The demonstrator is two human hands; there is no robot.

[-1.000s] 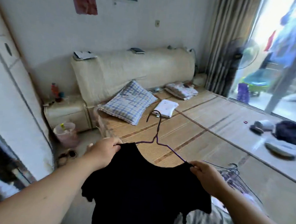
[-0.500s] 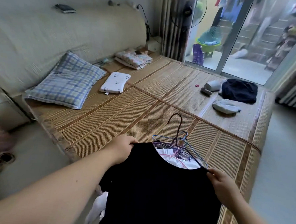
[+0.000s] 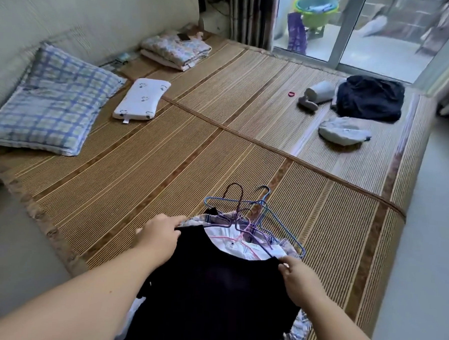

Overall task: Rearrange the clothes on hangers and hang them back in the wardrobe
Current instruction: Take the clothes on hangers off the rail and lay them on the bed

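Black top (image 3: 211,294) hangs spread between both hands, over the near edge of the woven bed mat (image 3: 153,171). Left hand (image 3: 160,238) grips the left shoulder seam, fingers curled over the cloth. Right hand (image 3: 294,276) pinches the right shoulder. The wide hold keeps the neckline taut and level, probably so the garment sits square on a hanger.

Which hanger carries it: cannot tell, since several wire hangers (image 3: 257,213) tangle just beyond the collar. Under the top lies a white garment (image 3: 236,242), part of a small pile of hung clothes. Likely intent: lay the top on this pile and carry the lot together.

Further out are a checked pillow (image 3: 52,103), a small white pillow (image 3: 141,98) and a dark clothing heap (image 3: 370,100). Wardrobe is not in view.
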